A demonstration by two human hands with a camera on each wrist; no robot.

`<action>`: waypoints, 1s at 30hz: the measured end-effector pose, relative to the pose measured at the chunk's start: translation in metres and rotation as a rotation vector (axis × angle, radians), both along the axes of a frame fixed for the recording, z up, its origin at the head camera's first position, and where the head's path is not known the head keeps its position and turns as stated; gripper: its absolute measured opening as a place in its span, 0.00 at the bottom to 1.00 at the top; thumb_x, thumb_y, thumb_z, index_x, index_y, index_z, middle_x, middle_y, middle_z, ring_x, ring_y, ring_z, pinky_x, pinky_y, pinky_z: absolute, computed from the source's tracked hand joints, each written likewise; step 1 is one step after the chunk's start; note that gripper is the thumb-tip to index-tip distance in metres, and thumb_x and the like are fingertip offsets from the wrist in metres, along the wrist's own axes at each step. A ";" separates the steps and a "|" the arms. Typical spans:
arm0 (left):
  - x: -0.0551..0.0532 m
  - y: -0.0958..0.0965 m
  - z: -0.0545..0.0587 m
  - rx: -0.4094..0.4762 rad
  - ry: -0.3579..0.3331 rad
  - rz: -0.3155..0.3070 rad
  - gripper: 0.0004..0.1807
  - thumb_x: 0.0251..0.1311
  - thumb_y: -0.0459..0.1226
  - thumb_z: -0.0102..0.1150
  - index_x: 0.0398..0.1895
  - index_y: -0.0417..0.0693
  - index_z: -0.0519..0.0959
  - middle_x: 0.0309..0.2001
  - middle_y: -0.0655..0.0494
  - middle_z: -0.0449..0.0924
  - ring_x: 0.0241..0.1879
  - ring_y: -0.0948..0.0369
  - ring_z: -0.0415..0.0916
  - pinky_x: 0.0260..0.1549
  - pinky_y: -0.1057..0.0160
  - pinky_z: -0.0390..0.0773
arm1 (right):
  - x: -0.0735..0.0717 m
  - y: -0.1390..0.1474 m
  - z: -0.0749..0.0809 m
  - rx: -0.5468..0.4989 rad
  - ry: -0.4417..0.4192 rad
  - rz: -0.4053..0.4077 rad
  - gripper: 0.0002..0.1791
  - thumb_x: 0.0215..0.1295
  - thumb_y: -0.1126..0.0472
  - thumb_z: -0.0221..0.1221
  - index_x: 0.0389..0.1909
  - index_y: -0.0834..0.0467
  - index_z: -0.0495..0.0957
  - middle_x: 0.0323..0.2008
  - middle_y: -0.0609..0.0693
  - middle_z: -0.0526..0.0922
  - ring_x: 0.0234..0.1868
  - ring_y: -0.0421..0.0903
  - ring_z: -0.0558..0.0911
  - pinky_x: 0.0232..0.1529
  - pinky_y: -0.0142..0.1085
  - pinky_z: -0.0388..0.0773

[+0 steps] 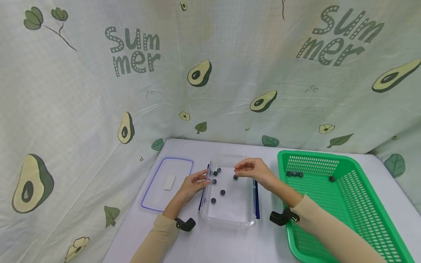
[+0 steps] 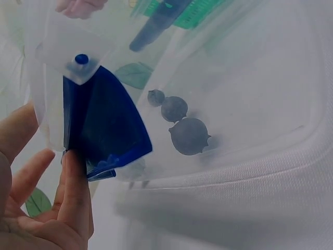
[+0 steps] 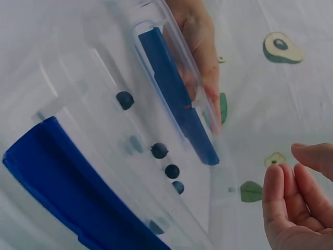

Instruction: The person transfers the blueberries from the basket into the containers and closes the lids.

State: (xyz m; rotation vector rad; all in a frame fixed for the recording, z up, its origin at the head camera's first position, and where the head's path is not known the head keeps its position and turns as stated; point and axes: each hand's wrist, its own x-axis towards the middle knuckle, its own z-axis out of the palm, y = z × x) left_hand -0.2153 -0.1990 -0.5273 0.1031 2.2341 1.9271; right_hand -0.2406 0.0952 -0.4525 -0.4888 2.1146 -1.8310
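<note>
A clear plastic container (image 1: 230, 221) with blue side latches (image 2: 112, 122) stands on the table, several blueberries (image 1: 222, 192) on its floor. My left hand (image 1: 190, 187) grips its left side, fingers against the latch and thumb near the rim. Over the container's far right part is my right hand (image 1: 252, 171), thumb and fingertips close together. One blueberry (image 1: 235, 177) shows just below those fingertips in the head view. In the right wrist view the right hand (image 3: 299, 200) has a gap between thumb and fingers, with nothing in it.
A green basket (image 1: 289, 233) stands on the right, under the right forearm, with several blueberries (image 1: 294, 174) inside. To the left lies a clear lid (image 1: 154, 186) with a blue edge and a white rectangular piece (image 1: 169, 182) on it. A printed curtain (image 1: 230, 109) hangs behind.
</note>
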 end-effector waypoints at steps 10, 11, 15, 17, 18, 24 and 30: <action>-0.002 0.001 -0.002 0.046 -0.020 -0.010 0.32 0.63 0.38 0.68 0.70 0.43 0.71 0.62 0.37 0.72 0.59 0.46 0.74 0.58 0.54 0.74 | 0.010 0.042 0.001 -0.064 0.022 -0.093 0.19 0.61 0.67 0.69 0.47 0.75 0.79 0.41 0.58 0.87 0.41 0.43 0.86 0.46 0.33 0.81; -0.001 0.001 -0.002 0.043 -0.016 -0.011 0.32 0.63 0.38 0.68 0.70 0.43 0.70 0.62 0.37 0.72 0.59 0.46 0.74 0.58 0.54 0.75 | 0.011 0.046 0.002 -0.064 0.021 -0.108 0.19 0.60 0.67 0.69 0.48 0.75 0.79 0.41 0.57 0.87 0.41 0.43 0.86 0.47 0.33 0.81; -0.001 0.000 -0.001 0.037 -0.009 -0.012 0.33 0.63 0.40 0.68 0.70 0.43 0.70 0.62 0.36 0.72 0.59 0.46 0.74 0.58 0.53 0.75 | 0.011 0.061 0.006 -0.057 0.030 -0.166 0.21 0.60 0.65 0.70 0.48 0.75 0.78 0.40 0.53 0.87 0.41 0.42 0.86 0.46 0.33 0.82; -0.001 0.000 -0.001 0.035 -0.009 -0.008 0.32 0.63 0.39 0.68 0.70 0.43 0.70 0.62 0.37 0.72 0.59 0.46 0.74 0.58 0.53 0.74 | 0.011 0.068 0.007 -0.055 0.036 -0.192 0.21 0.61 0.64 0.70 0.48 0.75 0.78 0.40 0.52 0.87 0.42 0.43 0.86 0.46 0.33 0.82; -0.001 -0.001 -0.001 0.032 -0.009 -0.003 0.32 0.63 0.39 0.68 0.70 0.43 0.71 0.62 0.37 0.72 0.59 0.46 0.74 0.58 0.52 0.74 | 0.011 0.071 0.007 -0.054 0.041 -0.202 0.21 0.61 0.64 0.70 0.49 0.75 0.78 0.40 0.51 0.87 0.42 0.43 0.86 0.46 0.33 0.82; -0.001 -0.002 -0.002 0.027 -0.004 -0.007 0.32 0.63 0.38 0.68 0.70 0.45 0.71 0.63 0.38 0.72 0.60 0.46 0.73 0.59 0.50 0.73 | 0.010 0.089 0.004 -0.073 0.066 -0.259 0.20 0.62 0.66 0.68 0.49 0.76 0.77 0.39 0.50 0.88 0.41 0.40 0.86 0.45 0.33 0.82; 0.001 0.000 -0.001 0.024 -0.007 -0.003 0.31 0.63 0.38 0.68 0.69 0.45 0.72 0.63 0.38 0.72 0.61 0.45 0.72 0.59 0.49 0.73 | 0.009 0.105 0.002 -0.082 0.082 -0.288 0.20 0.63 0.66 0.68 0.49 0.76 0.77 0.38 0.48 0.88 0.40 0.39 0.86 0.45 0.33 0.82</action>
